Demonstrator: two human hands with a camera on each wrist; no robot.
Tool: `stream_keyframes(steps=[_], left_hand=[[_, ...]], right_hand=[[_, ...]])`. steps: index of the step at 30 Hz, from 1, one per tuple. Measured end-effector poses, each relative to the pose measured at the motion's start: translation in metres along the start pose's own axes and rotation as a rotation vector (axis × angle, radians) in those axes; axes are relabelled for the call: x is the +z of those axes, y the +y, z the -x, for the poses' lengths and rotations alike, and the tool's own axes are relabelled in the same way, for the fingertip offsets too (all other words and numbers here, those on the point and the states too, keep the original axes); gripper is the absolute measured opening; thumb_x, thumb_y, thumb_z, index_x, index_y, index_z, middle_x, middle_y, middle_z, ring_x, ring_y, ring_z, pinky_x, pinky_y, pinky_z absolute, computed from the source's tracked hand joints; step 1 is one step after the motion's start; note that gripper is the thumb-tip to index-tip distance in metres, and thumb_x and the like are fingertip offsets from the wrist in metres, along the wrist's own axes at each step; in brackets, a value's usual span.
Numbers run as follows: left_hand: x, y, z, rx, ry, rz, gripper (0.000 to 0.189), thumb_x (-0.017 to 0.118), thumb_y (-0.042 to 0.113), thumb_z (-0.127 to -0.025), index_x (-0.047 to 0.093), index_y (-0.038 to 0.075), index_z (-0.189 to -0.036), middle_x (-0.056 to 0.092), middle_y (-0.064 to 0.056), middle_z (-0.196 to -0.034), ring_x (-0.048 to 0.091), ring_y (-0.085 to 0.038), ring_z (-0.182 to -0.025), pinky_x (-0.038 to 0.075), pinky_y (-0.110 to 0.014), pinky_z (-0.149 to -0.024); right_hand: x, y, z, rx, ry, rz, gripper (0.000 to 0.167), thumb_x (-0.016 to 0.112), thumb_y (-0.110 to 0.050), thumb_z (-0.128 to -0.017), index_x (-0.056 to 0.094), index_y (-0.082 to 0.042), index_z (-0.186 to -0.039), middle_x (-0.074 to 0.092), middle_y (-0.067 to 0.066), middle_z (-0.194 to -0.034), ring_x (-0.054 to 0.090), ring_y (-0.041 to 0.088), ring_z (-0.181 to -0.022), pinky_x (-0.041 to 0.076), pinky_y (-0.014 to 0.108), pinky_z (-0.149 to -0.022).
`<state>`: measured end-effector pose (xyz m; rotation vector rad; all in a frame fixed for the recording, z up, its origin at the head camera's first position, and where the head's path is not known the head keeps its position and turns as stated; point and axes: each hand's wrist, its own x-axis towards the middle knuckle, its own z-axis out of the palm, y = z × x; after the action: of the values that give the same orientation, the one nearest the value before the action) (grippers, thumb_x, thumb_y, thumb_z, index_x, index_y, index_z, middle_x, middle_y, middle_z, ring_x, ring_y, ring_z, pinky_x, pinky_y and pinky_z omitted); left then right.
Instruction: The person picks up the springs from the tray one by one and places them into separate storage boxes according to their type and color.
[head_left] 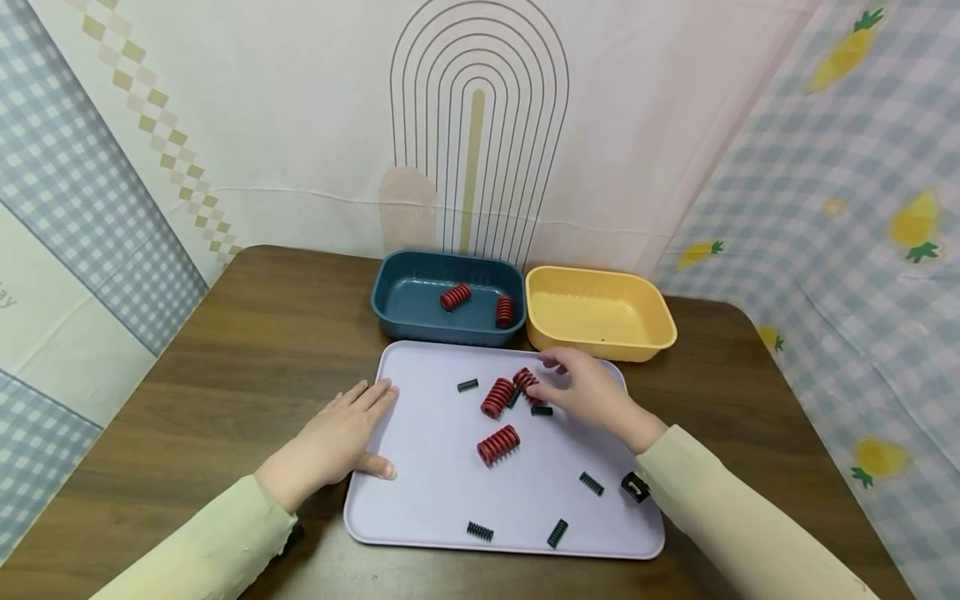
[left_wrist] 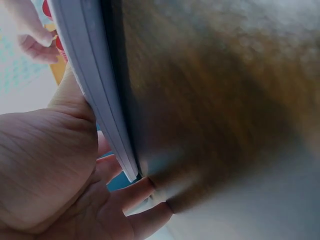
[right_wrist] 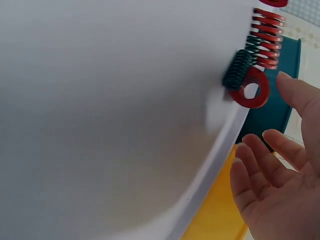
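Observation:
My left hand (head_left: 341,433) rests with spread fingers on the left rim of the pale lilac tray (head_left: 427,500). Over the tray's far right part is my right hand (head_left: 592,396), thumb and fingers apart around a red coil spring (head_left: 527,383). In the right wrist view, a gap shows between this hand (right_wrist: 280,185) and the spring (right_wrist: 252,90). Two more red springs, one beside it (head_left: 497,397) and one nearer the front (head_left: 498,445), lie on the tray. Small dark green springs lie close by, one (head_left: 542,411) just below the right fingers.
Behind the tray stands a blue bin (head_left: 450,333) with two red springs inside. A yellow bin (head_left: 600,350) adjoins it on the right. More small green springs (head_left: 591,483) are scattered over the tray's front and left parts. A patterned cloth (head_left: 300,125) hangs behind the wooden table (head_left: 247,358).

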<state>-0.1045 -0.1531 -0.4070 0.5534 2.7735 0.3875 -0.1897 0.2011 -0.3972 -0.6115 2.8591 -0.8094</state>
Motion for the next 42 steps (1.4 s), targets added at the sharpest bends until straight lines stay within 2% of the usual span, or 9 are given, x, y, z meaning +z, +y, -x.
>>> stream_keyframes(steps=[11,16,28,42], left_hand=[[0.002,-0.002,-0.001,0.003,0.008,-0.004,0.107,0.078,0.054,-0.069,0.032,0.001,-0.149,0.026,-0.019,-0.155,0.022,-0.044,-0.14,0.022,-0.062,-0.108],[0.002,-0.002,-0.001,0.01,0.007,-0.002,0.106,0.078,0.053,-0.07,0.032,0.0,-0.149,0.026,-0.02,-0.155,0.022,-0.045,-0.14,0.023,-0.062,-0.108],[0.001,-0.001,-0.001,0.011,0.006,-0.001,0.106,0.079,0.053,-0.07,0.032,0.0,-0.149,0.026,-0.02,-0.155,0.021,-0.045,-0.14,0.022,-0.062,-0.108],[0.001,0.0,-0.001,0.009,0.002,-0.001,0.105,0.077,0.052,-0.07,0.032,-0.001,-0.149,0.026,-0.02,-0.155,0.021,-0.045,-0.14,0.022,-0.062,-0.108]], right_hand=[[0.008,0.004,0.003,-0.013,-0.042,-0.004,0.057,0.078,-0.038,-0.081,0.06,-0.007,-0.126,0.064,0.002,-0.102,0.058,0.017,-0.092,0.05,0.037,-0.082],[0.012,0.006,0.002,0.015,-0.063,-0.001,0.056,0.078,-0.038,-0.081,0.06,-0.009,-0.125,0.063,-0.002,-0.1,0.058,0.014,-0.091,0.05,0.035,-0.082],[0.015,0.006,0.002,0.002,-0.056,0.021,0.052,0.076,-0.038,-0.083,0.061,-0.01,-0.124,0.059,-0.001,-0.094,0.054,0.017,-0.083,0.046,0.033,-0.073],[0.017,0.008,0.002,0.031,-0.043,0.005,0.042,0.074,-0.035,-0.086,0.063,-0.011,-0.119,0.061,-0.002,-0.092,0.055,0.016,-0.082,0.047,0.033,-0.074]])
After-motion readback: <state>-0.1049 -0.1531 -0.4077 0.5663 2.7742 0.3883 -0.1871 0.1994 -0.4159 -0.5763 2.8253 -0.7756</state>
